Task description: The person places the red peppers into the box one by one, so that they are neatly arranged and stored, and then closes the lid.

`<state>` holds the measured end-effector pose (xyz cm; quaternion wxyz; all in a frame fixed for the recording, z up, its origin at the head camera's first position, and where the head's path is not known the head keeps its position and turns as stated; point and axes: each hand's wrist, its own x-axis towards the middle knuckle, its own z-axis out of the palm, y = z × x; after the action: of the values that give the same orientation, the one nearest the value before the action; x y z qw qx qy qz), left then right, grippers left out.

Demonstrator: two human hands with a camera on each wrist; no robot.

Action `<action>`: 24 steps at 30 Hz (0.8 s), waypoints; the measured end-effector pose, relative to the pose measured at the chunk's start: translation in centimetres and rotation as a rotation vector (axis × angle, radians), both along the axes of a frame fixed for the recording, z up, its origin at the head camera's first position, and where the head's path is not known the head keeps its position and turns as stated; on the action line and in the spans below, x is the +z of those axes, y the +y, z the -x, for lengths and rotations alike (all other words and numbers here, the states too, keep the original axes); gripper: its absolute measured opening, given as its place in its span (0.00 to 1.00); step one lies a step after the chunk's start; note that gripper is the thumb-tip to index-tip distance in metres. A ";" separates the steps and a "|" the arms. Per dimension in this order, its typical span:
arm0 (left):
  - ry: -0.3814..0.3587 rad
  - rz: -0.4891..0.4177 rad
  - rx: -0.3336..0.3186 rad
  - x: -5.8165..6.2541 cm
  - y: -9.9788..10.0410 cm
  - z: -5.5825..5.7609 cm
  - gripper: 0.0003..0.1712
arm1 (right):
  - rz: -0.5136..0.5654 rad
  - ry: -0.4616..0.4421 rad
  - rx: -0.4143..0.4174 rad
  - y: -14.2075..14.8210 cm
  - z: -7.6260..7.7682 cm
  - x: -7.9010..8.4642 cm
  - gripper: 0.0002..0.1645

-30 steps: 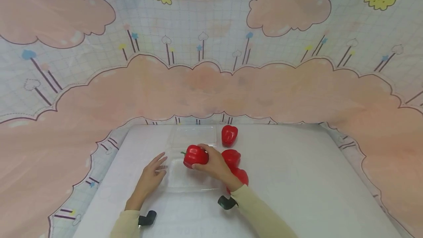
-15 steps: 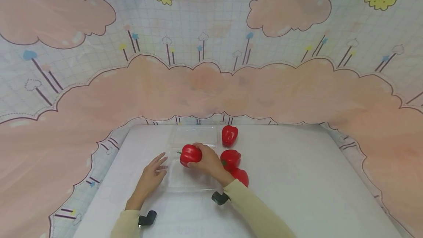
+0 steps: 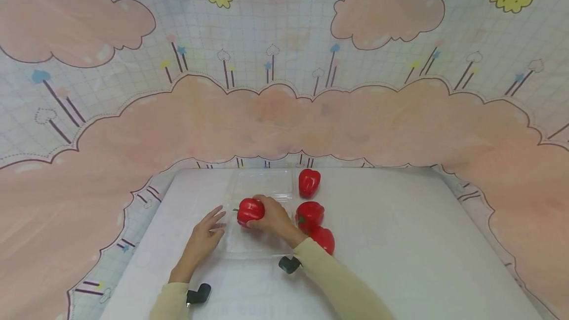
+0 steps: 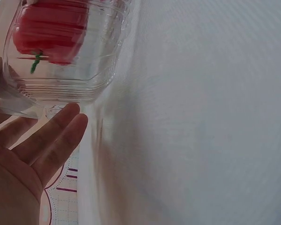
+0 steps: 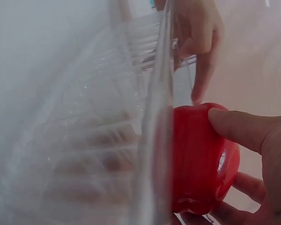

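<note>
White surface (image 3: 409, 236), lower centre: right hand (image 3: 272, 217) pinches a pepper (image 3: 249, 212) over or in the box (image 3: 255, 247) (hard to tell), which a bump might slide, seemingly unbraced by the spread left hand (image 3: 204, 238).

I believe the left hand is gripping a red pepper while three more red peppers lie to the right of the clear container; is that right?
Not quite: the head view shows the right hand gripping the red pepper, while the left hand holds no pepper, its fingertips near the clear container's left edge. The rest is right.
</note>
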<state>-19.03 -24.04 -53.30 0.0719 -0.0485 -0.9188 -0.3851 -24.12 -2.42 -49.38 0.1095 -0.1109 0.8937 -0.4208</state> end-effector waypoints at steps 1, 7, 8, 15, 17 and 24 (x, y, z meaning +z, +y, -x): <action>-0.003 0.004 0.001 0.0 0.0 0.0 0.30 | 0.006 -0.003 -0.002 -0.2 0.0 -0.1 0.46; -0.011 0.012 0.007 0.0 0.0 -0.1 0.29 | 0.048 -0.011 -0.016 -1.2 0.0 -0.4 0.44; -0.009 0.008 0.005 0.0 0.0 0.0 0.29 | 0.047 -0.010 -0.020 -1.3 0.0 -0.4 0.44; 0.003 -0.023 -0.003 0.0 0.1 0.0 0.30 | 0.031 0.000 -0.024 -2.0 0.1 -0.7 0.43; 0.004 -0.028 -0.003 0.0 0.1 0.0 0.30 | 0.030 0.003 -0.021 -2.2 0.0 -1.0 0.43; 0.006 -0.012 -0.013 -0.1 0.0 0.1 0.30 | 0.016 -0.005 -0.042 -2.6 0.0 -1.7 0.43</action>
<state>-19.08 -24.05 -53.41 0.0723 -0.0554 -0.9159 -0.3910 -24.09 -5.01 -51.04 0.1019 -0.0922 0.8921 -0.4305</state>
